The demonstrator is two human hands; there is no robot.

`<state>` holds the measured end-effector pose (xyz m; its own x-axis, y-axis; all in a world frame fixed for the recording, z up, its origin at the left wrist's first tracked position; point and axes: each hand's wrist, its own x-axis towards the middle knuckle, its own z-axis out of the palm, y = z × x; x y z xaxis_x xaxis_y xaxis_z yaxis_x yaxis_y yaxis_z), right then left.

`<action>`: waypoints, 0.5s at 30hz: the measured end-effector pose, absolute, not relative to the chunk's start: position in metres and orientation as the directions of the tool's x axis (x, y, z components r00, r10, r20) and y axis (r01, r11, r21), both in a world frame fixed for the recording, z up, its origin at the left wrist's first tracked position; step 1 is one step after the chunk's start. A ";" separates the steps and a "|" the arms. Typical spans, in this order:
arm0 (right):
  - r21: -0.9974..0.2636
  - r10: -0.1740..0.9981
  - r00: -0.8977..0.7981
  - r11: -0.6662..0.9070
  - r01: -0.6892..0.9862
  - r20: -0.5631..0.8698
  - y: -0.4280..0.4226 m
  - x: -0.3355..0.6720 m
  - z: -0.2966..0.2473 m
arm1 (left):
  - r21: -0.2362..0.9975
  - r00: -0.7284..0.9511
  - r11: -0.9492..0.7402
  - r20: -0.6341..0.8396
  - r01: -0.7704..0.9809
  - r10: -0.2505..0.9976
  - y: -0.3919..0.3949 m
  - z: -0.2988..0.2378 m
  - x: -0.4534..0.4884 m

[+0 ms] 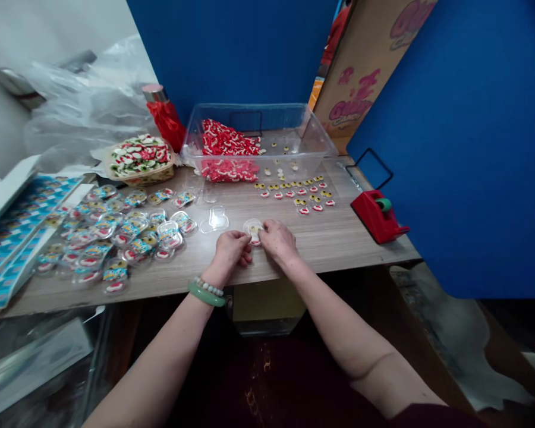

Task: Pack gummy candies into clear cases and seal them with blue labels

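My left hand and my right hand meet at the middle of the wooden table, pinching a clear plastic blister with a small candy inside. A green bangle and a beaded bracelet circle my left wrist. Just left of my hands lies an empty clear blister. Further left spreads a crowd of sealed candy blisters with colourful labels. Loose yellow-and-white candy pieces and red-and-white candy pieces lie in rows beyond my right hand.
A clear plastic tub holds red-and-white candies at the back. Left of it stands a tray of mixed candies. Printed blue card sheets lie at far left, a red tape dispenser sits at the right edge, and blue panels stand behind.
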<state>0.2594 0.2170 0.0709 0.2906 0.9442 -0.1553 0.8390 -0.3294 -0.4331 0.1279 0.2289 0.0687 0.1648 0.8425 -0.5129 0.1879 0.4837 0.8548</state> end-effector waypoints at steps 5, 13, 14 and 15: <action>-0.499 0.958 0.240 -0.285 0.818 -0.155 0.204 0.248 0.070 | 0.834 0.104 0.517 -0.541 0.191 0.834 0.219 0.066 0.126; -0.981 0.961 0.197 -0.192 -0.037 -0.196 0.191 0.243 0.056 | 0.893 0.031 0.435 -0.434 -0.117 0.900 0.189 0.071 0.113; -0.981 0.967 0.177 -0.164 -0.103 -0.181 0.188 0.242 0.058 | 0.890 0.055 0.416 -0.414 -0.187 0.909 0.184 0.072 0.110; -0.980 0.972 0.167 -0.145 -0.140 -0.168 0.185 0.241 0.061 | 0.878 0.087 0.413 -0.404 -0.241 0.910 0.180 0.073 0.108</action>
<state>0.2408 0.1854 0.0612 0.1669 0.9716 -0.1677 -0.1397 -0.1451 -0.9795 0.1080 0.1799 0.0732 0.0867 0.9105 -0.4044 -0.2413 0.4130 0.8782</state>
